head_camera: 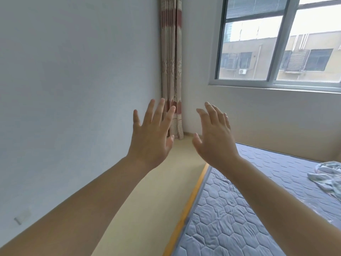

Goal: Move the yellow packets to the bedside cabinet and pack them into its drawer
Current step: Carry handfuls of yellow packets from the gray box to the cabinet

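No readable text, label or sign anywhere.

Home bedroom: quilted mattress (239, 209) on bed, curtain (171, 71), window (280, 43)

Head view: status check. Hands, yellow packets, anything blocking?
Left hand open, empty, raised. Right hand open, empty, raised. Yellow packets, cabinet: not in view. No obstruction seen; mattress at right.

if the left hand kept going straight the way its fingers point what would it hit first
Probably the curtain hanging in the corner: the open left hand points that way and nothing shows between them. Depth is unclear, so the wall beside it could come first.
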